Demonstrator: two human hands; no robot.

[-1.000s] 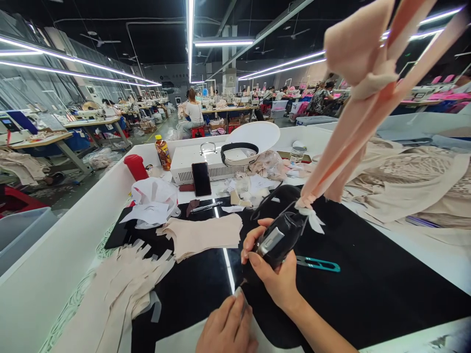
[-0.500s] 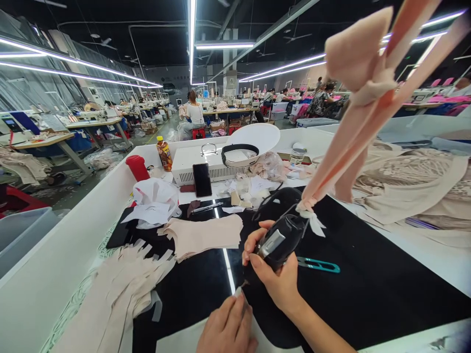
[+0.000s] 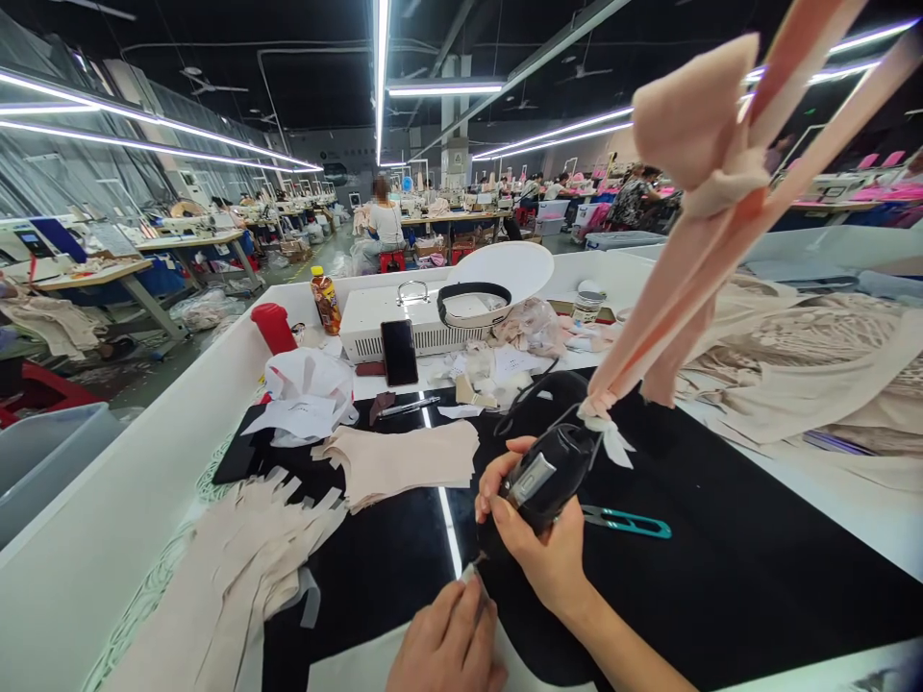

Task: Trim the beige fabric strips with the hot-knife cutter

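My right hand [image 3: 537, 529] is wrapped around a black rounded hand-held electric tool [image 3: 552, 471] with a shiny metal plate on its side. Knotted pale pink fabric strips [image 3: 670, 250] run up from the tool's cord end, out of the top of view. At the bottom edge, my left hand [image 3: 454, 634] has its fingers pressed together on the pointed tip of a pale fabric piece [image 3: 361, 663] lying on the black table surface. The tool's working end is hidden behind my right hand. Just right of that hand lie teal thread snips [image 3: 631, 522].
Stacked beige fabric pieces [image 3: 404, 461] and a heap of cut strips [image 3: 231, 567] lie to the left. Behind are a phone [image 3: 399, 353], a white metal box [image 3: 361, 322], a drink bottle [image 3: 326, 303] and a plastic bag [image 3: 307, 384]. More beige fabric [image 3: 808, 356] covers the right side.
The view has shifted slightly, and the hanging fabric strips have swung a little. Both hands keep nearly the same place and hold.
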